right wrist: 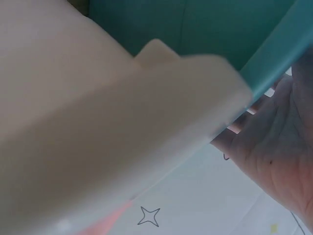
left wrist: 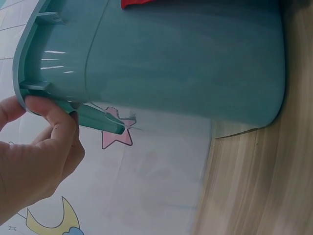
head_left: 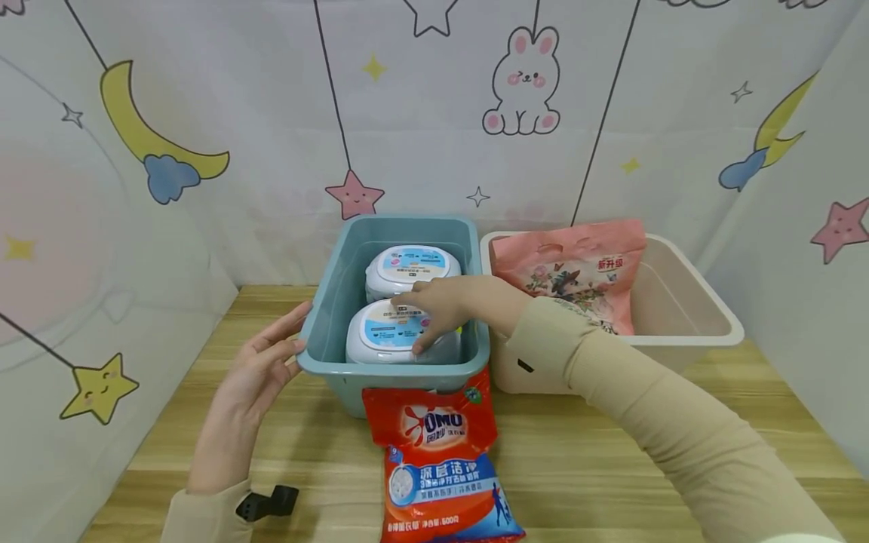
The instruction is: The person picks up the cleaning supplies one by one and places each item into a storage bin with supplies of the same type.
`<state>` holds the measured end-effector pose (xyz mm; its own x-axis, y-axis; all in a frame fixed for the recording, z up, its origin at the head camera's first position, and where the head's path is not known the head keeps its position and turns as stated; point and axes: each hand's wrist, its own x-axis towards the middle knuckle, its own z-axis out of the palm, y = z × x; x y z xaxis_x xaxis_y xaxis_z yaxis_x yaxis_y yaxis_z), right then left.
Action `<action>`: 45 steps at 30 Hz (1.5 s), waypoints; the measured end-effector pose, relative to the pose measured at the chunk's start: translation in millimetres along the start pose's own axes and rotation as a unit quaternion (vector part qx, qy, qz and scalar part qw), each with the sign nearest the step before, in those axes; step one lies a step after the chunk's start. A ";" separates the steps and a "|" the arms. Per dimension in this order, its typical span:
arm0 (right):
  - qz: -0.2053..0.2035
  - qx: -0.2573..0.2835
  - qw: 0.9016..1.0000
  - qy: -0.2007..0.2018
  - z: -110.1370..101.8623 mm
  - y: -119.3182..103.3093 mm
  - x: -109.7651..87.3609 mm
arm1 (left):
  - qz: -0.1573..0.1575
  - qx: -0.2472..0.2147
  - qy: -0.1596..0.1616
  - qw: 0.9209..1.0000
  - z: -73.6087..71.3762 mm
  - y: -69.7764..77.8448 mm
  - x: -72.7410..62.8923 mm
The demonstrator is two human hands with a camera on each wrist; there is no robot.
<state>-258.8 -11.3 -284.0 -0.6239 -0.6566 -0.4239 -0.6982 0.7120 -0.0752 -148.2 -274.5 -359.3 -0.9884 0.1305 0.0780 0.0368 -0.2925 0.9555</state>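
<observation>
A teal bin (head_left: 391,370) holds two white plastic tubs with blue labels, a rear tub (head_left: 380,280) and a front tub (head_left: 363,339). My left hand (head_left: 261,366) grips the teal bin's left rim, and the left wrist view shows the thumb and fingers at that rim. Inside the bin, my right hand (head_left: 451,305) holds the front tub across its lid, fingers at the back and thumb towards the front. In the right wrist view the bins hide its fingertips. Against the teal bin's front leans a red OMO detergent bag (head_left: 441,467).
Right of the teal bin stands a cream bin (head_left: 686,341), with a pink floral bag (head_left: 577,264) inside it. My right forearm passes over the cream bin's front corner. Behind the wooden table (head_left: 597,475) hangs a printed curtain (head_left: 421,113).
</observation>
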 end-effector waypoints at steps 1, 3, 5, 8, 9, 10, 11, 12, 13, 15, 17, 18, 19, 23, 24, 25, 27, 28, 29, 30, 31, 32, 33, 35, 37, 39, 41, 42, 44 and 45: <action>-0.001 0.005 1.000 0.000 -0.1 0.9 -0.6 | -0.001 0.002 0.004 1.000 0.3 -0.1 -0.2; -0.001 0.014 1.000 -0.001 -0.6 2.7 -2.1 | -0.004 0.009 0.011 1.000 1.0 -0.1 -0.5; 0.000 0.021 1.000 0.000 -1.0 4.4 -4.1 | -0.007 0.014 0.016 1.000 1.6 0.2 -0.7; -0.002 0.029 1.000 0.004 -2.0 6.8 -7.5 | -0.009 0.018 0.020 1.000 2.2 1.1 -0.6; -0.003 0.030 1.000 0.005 -2.2 7.6 -8.6 | -0.009 0.019 0.021 1.000 2.3 1.4 -0.5; -0.003 0.033 0.999 0.006 -2.2 8.5 -9.6 | -0.009 0.020 0.022 1.000 2.4 1.8 -0.5; -0.004 0.034 0.999 0.007 -2.2 9.3 -10.6 | -0.009 0.022 0.023 0.999 2.5 2.3 -0.4; -0.004 0.035 0.999 0.009 -2.3 10.0 -11.5 | -0.008 0.024 0.024 0.999 2.7 2.7 -0.3; -0.005 0.036 0.999 0.010 -2.2 10.7 -12.4 | -0.008 0.026 0.025 0.999 2.9 3.2 -0.2; -0.004 0.041 0.999 0.014 -1.6 12.0 -14.7 | -0.008 0.030 0.026 0.999 3.2 3.9 -0.4; -0.002 0.048 0.999 0.018 -0.8 12.9 -17.4 | -0.009 0.035 0.027 0.999 3.6 4.5 -0.9; -0.002 0.051 0.998 0.021 -0.5 13.3 -18.8 | -0.008 0.038 0.028 0.999 3.7 4.7 -1.2; -0.003 0.052 0.998 0.023 -0.2 13.7 -20.4 | -0.009 0.040 0.030 0.999 3.6 4.8 -1.5; -0.014 0.054 0.997 0.044 0.4 15.2 -27.6 | -0.010 0.053 0.038 0.998 3.3 5.0 -2.6; -0.017 0.054 0.997 0.050 0.2 15.6 -29.5 | -0.010 0.059 0.040 0.997 3.3 4.9 -2.8; -0.021 0.053 0.997 0.058 0.1 16.1 -31.5 | -0.011 0.065 0.041 0.997 3.4 5.0 -3.1; -0.025 0.052 0.996 0.072 0.0 17.0 -35.6 | -0.013 0.079 0.044 0.996 3.9 5.4 -3.8; -0.026 0.052 0.995 0.078 0.1 17.4 -37.7 | -0.014 0.086 0.046 0.995 4.1 5.7 -4.2; -0.026 0.051 0.995 0.084 0.3 17.8 -39.9 | -0.016 0.092 0.047 0.994 4.3 6.0 -4.6; -0.029 0.051 0.994 0.090 0.6 18.3 -41.9 | -0.018 0.098 0.048 0.994 4.6 6.4 -5.1; -0.030 0.051 0.994 0.096 0.7 18.5 -44.2 | -0.019 0.104 0.050 0.993 4.8 6.8 -5.5; -0.031 0.052 0.993 0.100 0.8 18.7 -46.4 | -0.020 0.109 0.051 0.993 5.1 7.2 -6.0; -0.032 0.053 0.992 0.106 1.1 18.9 -48.4 | -0.021 0.113 0.053 0.992 5.5 7.6 -6.5; -0.035 0.056 0.991 0.114 1.5 19.2 -51.9 | -0.019 0.123 0.055 0.991 6.4 8.3 -7.3; -0.035 0.056 0.990 0.122 2.0 19.9 -54.9 | -0.015 0.133 0.059 0.989 7.7 9.0 -8.3; -0.031 0.055 0.990 0.129 3.2 20.9 -57.2 | -0.008 0.140 0.063 0.988 9.1 10.1 -9.3; -0.029 0.055 0.989 0.137 4.7 21.8 -59.2 | 0.000 0.148 0.069 0.987 10.6 11.1 -10.3; -0.026 0.057 0.988 0.139 5.5 22.3 -60.2 | 0.004 0.151 0.072 0.986 11.4 11.6 -10.8; -0.020 0.064 0.987 0.146 7.6 23.6 -62.4 | 0.009 0.158 0.076 0.985 12.6 12.5 -11.6; -0.019 0.067 0.986 0.150 8.8 24.3 -63.4 | 0.010 0.161 0.078 0.984 13.4 12.8 -12.2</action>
<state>-233.1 49.8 -266.9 -0.6880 -0.7131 -0.1347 -0.6827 0.6989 -0.2134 -133.7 -267.2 -344.1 -0.9966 -0.0267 0.0781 0.0774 0.0244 0.9967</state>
